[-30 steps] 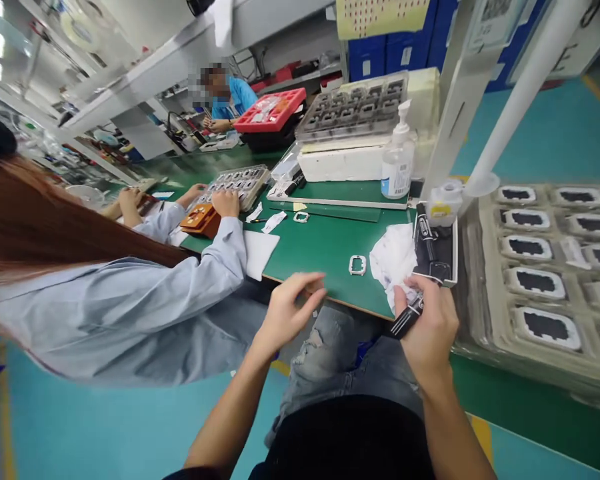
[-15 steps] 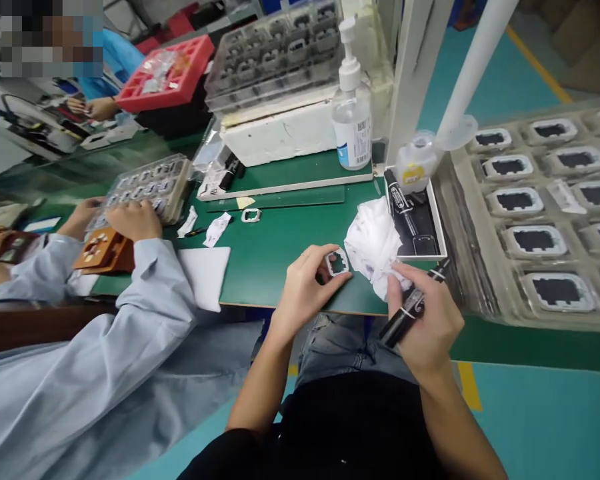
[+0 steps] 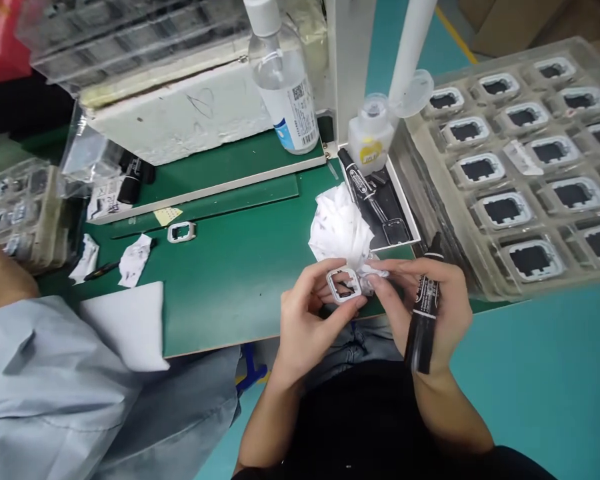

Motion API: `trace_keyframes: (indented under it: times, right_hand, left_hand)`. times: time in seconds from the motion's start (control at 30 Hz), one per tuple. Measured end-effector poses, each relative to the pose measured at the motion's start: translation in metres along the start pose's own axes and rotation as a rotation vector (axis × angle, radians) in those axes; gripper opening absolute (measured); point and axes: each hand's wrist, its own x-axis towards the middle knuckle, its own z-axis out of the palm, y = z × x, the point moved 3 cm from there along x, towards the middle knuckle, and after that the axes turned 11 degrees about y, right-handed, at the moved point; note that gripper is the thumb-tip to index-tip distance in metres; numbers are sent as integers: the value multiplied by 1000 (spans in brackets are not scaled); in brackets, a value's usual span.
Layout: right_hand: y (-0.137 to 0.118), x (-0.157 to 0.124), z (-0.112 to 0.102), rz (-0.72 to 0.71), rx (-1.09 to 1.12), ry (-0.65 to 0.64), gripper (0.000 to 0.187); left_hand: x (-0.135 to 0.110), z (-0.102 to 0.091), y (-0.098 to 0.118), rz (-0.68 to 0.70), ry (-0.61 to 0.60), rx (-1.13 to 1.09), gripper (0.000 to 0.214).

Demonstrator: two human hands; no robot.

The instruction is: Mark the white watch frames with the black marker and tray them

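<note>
My left hand is closed, pinching a small white rounded-square frame upright between thumb and fingers. My right hand is closed too: a black marker pen lies across its palm, tilted, while thumb and forefinger pinch a corner of crumpled white tissue. That corner touches or nearly touches the frame's right edge. Most of the tissue rests on the green table, just beyond both hands. A second white frame lies on the table to the left.
Clear trays of similar frames stand at right. A white-edged box holds another marker and a squat bottle. Behind are a pump bottle and a foam block. A co-worker's sleeve is at left, near a white pad.
My view has turned and moved closer to the table. My right hand has brought a corner of the tissue up to the frame, and the marker has swung more upright. My left hand still holds the frame.
</note>
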Motion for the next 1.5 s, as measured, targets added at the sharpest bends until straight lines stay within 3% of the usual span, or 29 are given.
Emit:
trace_keyframes:
  times: [0.1, 0.27, 0.43, 0.63, 0.87, 1.07, 1.5]
  right_hand:
    - [1, -4, 1, 41, -10, -32, 43]
    - [-5, -5, 10, -50, -13, -6, 56]
    - [-4, -5, 13, -104, -47, 83, 60]
    - [-4, -8, 13, -225, -65, 33, 65]
    - [-9, -4, 11, -197, -134, -119, 44]
    - [-7, -4, 9, -169, -167, -74, 43]
    - [3, -12, 8, -184, -95, -117, 42]
  left_hand:
    - [1, -2, -2, -70, -33, -21, 53]
    - [-1, -4, -4, -147, -21, -50, 56]
    - [-4, -4, 1, -118, 33, 55, 54]
    - [-5, -5, 2, -86, 13, 147, 51]
    - [-5, -7, 1, -64, 0, 166, 49]
    - [-6, -7, 1, -22, 4, 228, 47]
    - [-6, -9, 4, 28, -33, 393, 49]
